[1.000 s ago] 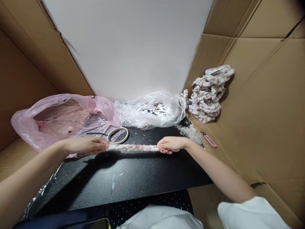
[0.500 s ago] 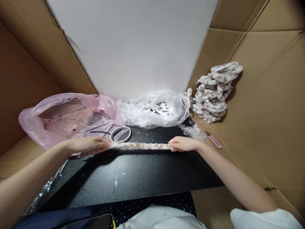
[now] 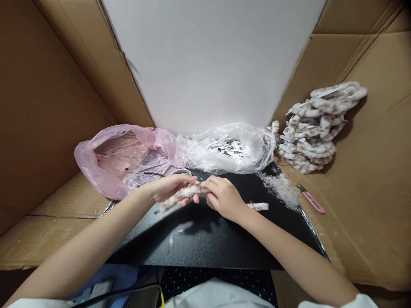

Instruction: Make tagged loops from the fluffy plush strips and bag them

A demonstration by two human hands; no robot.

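Note:
A fluffy white-and-brown plush strip [image 3: 180,195] runs between my hands just above the black table top. My left hand [image 3: 170,187] is curled round it, thumb above and fingertips below. Pinched fingers of my right hand [image 3: 223,196] hold the strip near the middle, close to the left fingertips. A pale furry end [image 3: 259,206] shows to the right of my right wrist; whether it belongs to the same strip is hidden. Behind my left hand, the rim of a tape roll [image 3: 180,172] shows in part.
A pink plastic bag [image 3: 86,156] stands open at the left. A clear bag [image 3: 205,162] of small white pieces lies beside it. Stacked plush rings [image 3: 321,128] lean on the right cardboard wall [image 3: 379,141], near a pink cutter [image 3: 311,199] and loose fluff [image 3: 282,188].
My hands have come together from holding the strip stretched straight between them. The strip now slants between the closed fingers. The view has turned left.

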